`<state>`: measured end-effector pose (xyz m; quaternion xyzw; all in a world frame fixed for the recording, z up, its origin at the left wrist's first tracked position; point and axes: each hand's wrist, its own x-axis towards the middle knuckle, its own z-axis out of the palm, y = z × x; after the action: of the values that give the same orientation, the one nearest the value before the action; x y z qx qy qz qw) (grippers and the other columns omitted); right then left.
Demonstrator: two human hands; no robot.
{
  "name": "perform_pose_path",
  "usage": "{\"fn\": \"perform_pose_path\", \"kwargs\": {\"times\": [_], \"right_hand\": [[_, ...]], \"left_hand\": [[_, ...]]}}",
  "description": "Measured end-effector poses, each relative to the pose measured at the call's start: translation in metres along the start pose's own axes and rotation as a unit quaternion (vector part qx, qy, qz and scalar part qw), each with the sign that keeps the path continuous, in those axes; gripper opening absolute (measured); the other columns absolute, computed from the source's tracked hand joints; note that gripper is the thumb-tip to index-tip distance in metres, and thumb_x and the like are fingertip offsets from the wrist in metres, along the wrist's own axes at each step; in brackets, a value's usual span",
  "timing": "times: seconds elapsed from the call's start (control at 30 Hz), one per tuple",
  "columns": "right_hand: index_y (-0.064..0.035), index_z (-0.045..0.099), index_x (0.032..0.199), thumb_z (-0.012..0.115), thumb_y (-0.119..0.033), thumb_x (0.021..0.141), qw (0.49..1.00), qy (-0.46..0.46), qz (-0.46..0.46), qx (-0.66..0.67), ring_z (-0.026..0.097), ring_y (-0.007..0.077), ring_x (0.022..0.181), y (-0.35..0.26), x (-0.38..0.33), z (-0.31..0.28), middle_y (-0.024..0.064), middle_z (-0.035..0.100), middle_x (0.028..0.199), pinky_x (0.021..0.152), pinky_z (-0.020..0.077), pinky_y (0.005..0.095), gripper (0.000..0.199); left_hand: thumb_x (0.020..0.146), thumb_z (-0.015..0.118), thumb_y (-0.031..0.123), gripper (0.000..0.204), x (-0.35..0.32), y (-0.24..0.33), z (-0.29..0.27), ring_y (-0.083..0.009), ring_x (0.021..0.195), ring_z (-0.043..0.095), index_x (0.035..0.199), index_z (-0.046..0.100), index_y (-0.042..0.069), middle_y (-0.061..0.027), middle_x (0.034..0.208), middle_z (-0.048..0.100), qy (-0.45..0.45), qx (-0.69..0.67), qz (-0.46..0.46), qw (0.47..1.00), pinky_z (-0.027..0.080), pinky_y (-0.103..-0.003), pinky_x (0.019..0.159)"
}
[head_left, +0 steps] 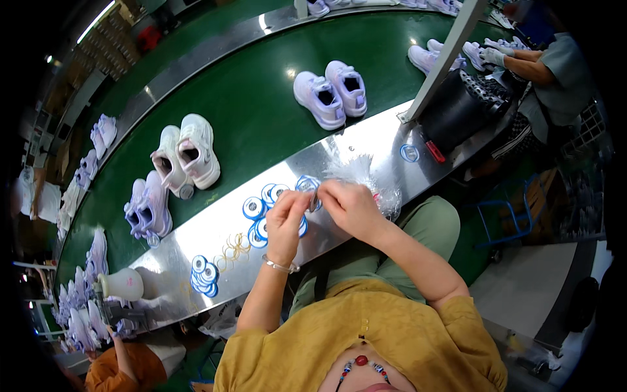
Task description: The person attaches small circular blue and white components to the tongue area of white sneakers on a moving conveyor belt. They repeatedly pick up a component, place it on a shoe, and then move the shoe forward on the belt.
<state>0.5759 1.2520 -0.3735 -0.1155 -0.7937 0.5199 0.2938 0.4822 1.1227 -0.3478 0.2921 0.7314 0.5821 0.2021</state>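
Your left hand (287,219) and right hand (351,206) are drawn into fingertip pinches, apparently sharing a small round tag (315,202) between them over the metal ledge (385,140). This looks like fine tag work; the next move calls for steady fingertips. Rightward stands a black bin (447,111), contents unclear.

Lettering: none I can read; blue-rimmed round tags (254,208) on my metal bench (232,277), dark print at centre (too small for me); plastic bag (225,317), dark print, likewise illegible
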Motion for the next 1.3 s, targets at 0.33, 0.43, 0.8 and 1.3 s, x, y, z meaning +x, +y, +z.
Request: {"fn": "perform_pose_path", "kwargs": {"times": [0.33, 0.43, 0.8, 1.3], "right_hand": [[-0.0072, 0.057, 0.103, 0.059, -0.016, 0.089, 0.995, -0.051, 0.049, 0.072, 0.063, 0.0329, 0.066, 0.002, -0.028, -0.029, 0.0139, 0.065, 0.077, 0.056, 0.048, 0.0385, 0.016], [-0.0084, 0.06, 0.103, 0.061, -0.016, 0.087, 0.993, -0.045, 0.047, 0.103, 0.063, 0.0313, 0.066, -0.005, -0.035, -0.047, 0.0122, 0.066, 0.079, 0.057, 0.0478, 0.0365, 0.018], [-0.0026, 0.058, 0.081, 0.063, -0.009, 0.085, 0.998, -0.042, -0.035, -0.033, 0.06, 0.0283, 0.083, -0.03, -0.064, -0.089, 0.0103, 0.059, 0.093, 0.066, 0.0478, 0.0363, 0.009], [0.0007, 0.06, 0.082, 0.062, -0.003, 0.086, 0.993, 0.05, 0.024, 0.104, 0.059, 0.0192, 0.074, -0.044, -0.06, -0.189, 0.0079, 0.063, 0.088, 0.064, 0.0458, 0.0272, 0.006]], "left_hand": [[0.091, 0.062, 0.011, 0.01, -0.007, 0.004, 0.022, -0.0072, 0.069, 0.055, 0.09, 0.06, 0.002, -0.0001, 0.077, 0.061, -0.064, -0.045, -0.099, 0.992, 0.044, -0.02, 0.064], [0.091, 0.062, 0.008, 0.007, -0.007, 0.015, 0.03, -0.0067, 0.072, 0.056, 0.091, 0.06, 0.001, 0.0004, 0.079, 0.061, -0.102, 0.017, -0.052, 0.993, 0.045, -0.019, 0.066], [0.092, 0.062, 0.006, 0.008, -0.044, 0.079, 0.039, -0.0081, 0.073, 0.058, 0.092, 0.057, 0.0, -0.0032, 0.082, 0.062, -0.061, 0.009, 0.041, 0.997, 0.046, -0.02, 0.066], [0.085, 0.067, 0.017, 0.032, 0.131, 0.048, 0.118, -0.033, 0.09, 0.061, 0.111, 0.06, -0.001, -0.0183, 0.099, 0.064, -0.106, 0.398, 0.248, 0.877, 0.048, -0.039, 0.08]]}}
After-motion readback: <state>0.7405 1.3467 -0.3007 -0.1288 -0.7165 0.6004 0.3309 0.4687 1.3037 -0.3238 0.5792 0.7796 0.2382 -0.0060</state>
